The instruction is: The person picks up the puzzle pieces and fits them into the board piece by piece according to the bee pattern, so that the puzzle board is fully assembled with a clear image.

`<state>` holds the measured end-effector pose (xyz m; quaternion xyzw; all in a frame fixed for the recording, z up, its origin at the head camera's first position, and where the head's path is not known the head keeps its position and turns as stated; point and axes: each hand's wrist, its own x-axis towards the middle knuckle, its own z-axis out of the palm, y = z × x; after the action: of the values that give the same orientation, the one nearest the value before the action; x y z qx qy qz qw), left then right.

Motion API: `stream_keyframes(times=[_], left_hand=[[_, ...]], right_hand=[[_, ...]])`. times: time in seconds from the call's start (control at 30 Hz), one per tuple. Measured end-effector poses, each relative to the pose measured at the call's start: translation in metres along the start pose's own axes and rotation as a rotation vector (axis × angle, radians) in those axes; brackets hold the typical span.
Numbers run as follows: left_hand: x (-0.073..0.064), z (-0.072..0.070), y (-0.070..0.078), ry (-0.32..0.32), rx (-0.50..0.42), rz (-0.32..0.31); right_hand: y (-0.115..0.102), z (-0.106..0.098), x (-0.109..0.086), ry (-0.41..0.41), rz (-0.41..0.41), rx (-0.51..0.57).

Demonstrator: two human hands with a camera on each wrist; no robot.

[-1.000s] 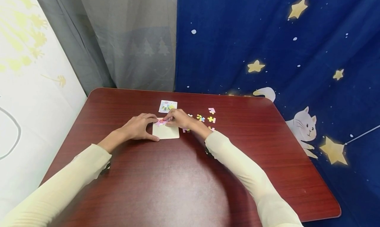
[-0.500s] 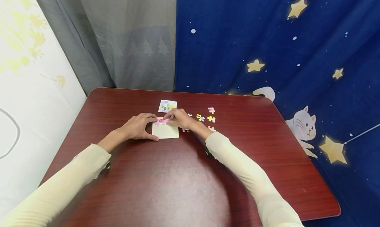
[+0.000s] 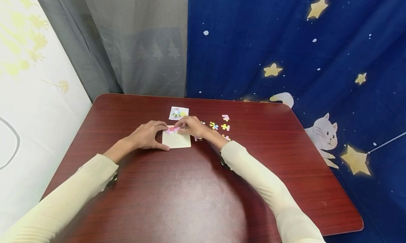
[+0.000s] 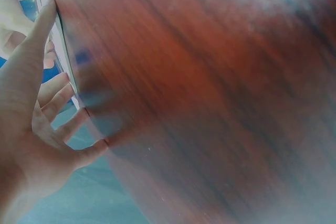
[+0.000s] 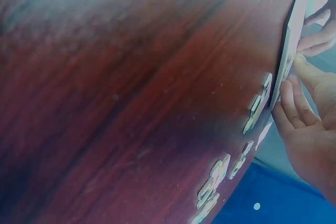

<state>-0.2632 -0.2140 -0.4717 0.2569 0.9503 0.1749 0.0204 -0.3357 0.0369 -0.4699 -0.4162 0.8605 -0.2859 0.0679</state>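
Note:
A cream square puzzle board (image 3: pixel 176 140) lies on the table. Pink puzzle pieces (image 3: pixel 172 129) with a red spot sit along its far side. My left hand (image 3: pixel 146 135) holds the board's left side, thumb at the near corner and fingers at the far corner. In the left wrist view that thumb (image 4: pixel 44 19) lies along the board's edge. Over the far right part of the board, my right hand (image 3: pixel 192 126) has thumb and index finger together at a puzzle piece, which they mostly cover. The right wrist view shows its fingertips (image 5: pixel 288 94) at the board's edge.
Several loose puzzle pieces (image 3: pixel 225 127) lie to the right of the board, some partly behind the right hand. A small picture card (image 3: pixel 178 113) with a bee lies beyond the board. The red-brown table (image 3: pixel 190 186) ends at a blue star-patterned curtain (image 3: pixel 241 45).
Both hands stay almost in place. The right fingertips shift only slightly at the pink pieces, and the whole head view drifts a little.

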Motion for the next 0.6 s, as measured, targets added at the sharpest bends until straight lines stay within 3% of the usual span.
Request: stream_keyframes(times=[0.6], left_hand=[[-0.001,0.0,0.001,-0.002,0.007,-0.008]], right_hand=[[0.011,-0.017,-0.009,0.039,0.016,0.027]])
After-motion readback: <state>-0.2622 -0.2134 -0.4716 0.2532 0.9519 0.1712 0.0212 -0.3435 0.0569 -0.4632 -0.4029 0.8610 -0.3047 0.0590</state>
